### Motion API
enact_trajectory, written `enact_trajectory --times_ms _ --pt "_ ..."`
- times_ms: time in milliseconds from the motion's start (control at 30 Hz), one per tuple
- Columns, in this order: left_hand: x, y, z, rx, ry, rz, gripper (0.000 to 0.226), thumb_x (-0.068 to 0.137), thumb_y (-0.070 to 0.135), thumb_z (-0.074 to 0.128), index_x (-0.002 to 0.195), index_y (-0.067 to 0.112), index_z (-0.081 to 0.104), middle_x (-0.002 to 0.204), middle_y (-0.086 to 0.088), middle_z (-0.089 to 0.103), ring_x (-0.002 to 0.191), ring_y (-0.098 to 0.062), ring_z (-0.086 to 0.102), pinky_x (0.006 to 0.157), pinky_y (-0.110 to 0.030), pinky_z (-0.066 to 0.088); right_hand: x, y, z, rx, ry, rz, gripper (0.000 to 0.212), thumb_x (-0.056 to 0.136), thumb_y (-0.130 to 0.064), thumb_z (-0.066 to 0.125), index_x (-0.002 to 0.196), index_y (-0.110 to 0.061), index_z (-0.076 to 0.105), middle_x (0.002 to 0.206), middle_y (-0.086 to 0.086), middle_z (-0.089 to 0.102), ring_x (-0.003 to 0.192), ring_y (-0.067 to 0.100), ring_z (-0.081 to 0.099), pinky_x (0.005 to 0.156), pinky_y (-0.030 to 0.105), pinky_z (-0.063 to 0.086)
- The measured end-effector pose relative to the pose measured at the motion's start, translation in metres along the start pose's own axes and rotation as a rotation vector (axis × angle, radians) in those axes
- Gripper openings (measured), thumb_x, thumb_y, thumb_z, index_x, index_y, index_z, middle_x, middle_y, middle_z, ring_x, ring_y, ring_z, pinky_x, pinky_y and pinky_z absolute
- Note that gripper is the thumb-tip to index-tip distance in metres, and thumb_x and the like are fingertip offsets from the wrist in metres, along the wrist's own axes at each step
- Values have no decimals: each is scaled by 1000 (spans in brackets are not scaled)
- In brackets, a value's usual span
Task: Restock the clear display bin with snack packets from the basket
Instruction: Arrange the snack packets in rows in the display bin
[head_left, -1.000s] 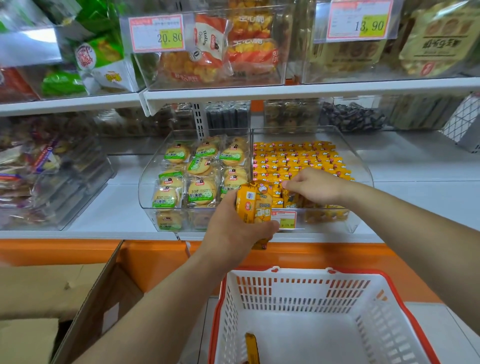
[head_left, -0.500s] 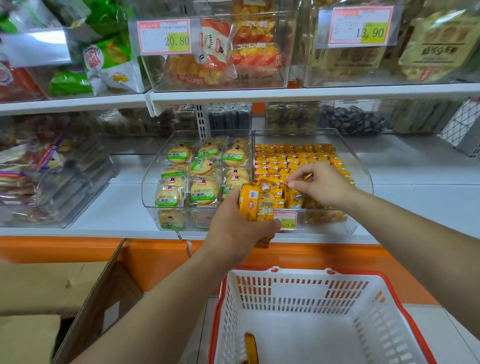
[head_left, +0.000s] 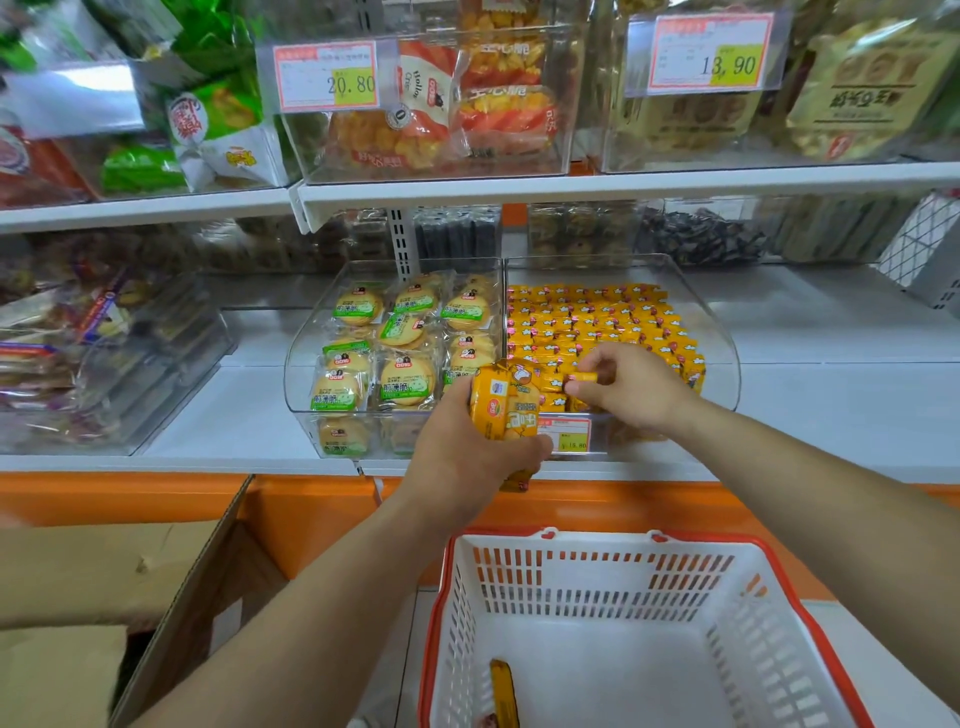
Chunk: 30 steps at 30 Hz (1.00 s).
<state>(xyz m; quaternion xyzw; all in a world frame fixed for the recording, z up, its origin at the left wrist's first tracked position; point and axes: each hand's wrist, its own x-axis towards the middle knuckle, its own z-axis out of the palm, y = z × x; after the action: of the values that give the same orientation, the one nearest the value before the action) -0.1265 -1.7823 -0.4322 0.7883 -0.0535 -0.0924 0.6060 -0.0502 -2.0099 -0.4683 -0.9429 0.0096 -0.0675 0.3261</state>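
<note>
while the left hand (head_left: 467, 460) grips packets (head_left: 505, 410), white shelving (head_left: 234, 415) bears the bin (head_left: 721, 338).

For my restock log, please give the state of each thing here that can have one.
Clear display bin: right compartment nearly full, rows of yellow packets.
Left hand: grips a bundle of packets.
Right hand: pinches a single packet over the bin.
Basket: nearly empty, a lone packet lies on its floor.
</note>
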Motion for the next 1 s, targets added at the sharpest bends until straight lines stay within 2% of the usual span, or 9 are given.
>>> enact_trajectory --times_ms 100,267,333,400,533,733,833,900,1000 --pt "1 0 -1 2 8 -5 52 77 15 87 118 23 56 98 -3 76 78 -16 77 65 -26 62 0 -1 6 -25 -11 54 22 81 -40 79 82 -23 65 86 -5 69 84 16 65 75 36 54" --pt "3 0 0 -3 20 -15 51 78 13 86 119 21 56 98 -4 76 77 -16 77 62 -24 60 -4 -2 4 94 -47 35 19 85 -36 76 82 -18 70 84 -6 70 85 16 66 73 36 54" --pt "3 -1 2 -2 21 -12 51 78 14 86 118 23 56 97 -3 76 75 -15 77 61 -23 60 -9 -1 -1 42 0 -14 19 91 -39 69 86 -20 72 86 -4 72 86 17 66 75 38 55" --pt "4 -1 2 2 23 -5 51 78 15 86 117 24 56 97 -2 76 75 -14 77 61 -23 60 -17 1 -3 -66 90 -44 16 91 -38 68 99 -25 71 91 -7 71 88 14 65 73 31 51" --pt "7 -1 4 11 35 -6 51 78 17 87 117 25 56 100 -1 75 82 -17 76 71 -31 63 -22 -5 2 -141 42 -26 30 90 -32 70 118 -20 69 102 0 71 91 15 63 75 23 42" --pt "13 -3 11 20 37 -11 53 77 18 87 119 26 56 101 1 75 80 -14 77 66 -27 63 -1 -20 -8 -77 -71 117 29 76 -28 85 96 -13 72 83 0 69 88 21 66 78 34 53" --pt "15 -2 16 18 39 -29 54 77 18 87 121 25 56 105 -1 75 88 -19 76 78 -37 64 -3 -17 -9 -55 -97 140 26 77 -30 84 88 -11 72 85 6 71 90 22 66 79 36 53" --pt "17 -2 19 -27 21 -43 53 78 17 87 121 21 57 104 -4 75 87 -21 77 76 -36 64 -6 -14 -11 -26 -131 154 30 79 -33 82 89 -6 72 89 12 72 89 26 67 78 38 53" --pt "15 1 24 -183 -46 -90 43 82 14 84 117 18 59 95 -5 79 80 -22 78 64 -29 63 -21 -12 -22 -45 25 80 26 85 -39 75 101 -22 64 79 -8 71 80 11 66 71 31 52"
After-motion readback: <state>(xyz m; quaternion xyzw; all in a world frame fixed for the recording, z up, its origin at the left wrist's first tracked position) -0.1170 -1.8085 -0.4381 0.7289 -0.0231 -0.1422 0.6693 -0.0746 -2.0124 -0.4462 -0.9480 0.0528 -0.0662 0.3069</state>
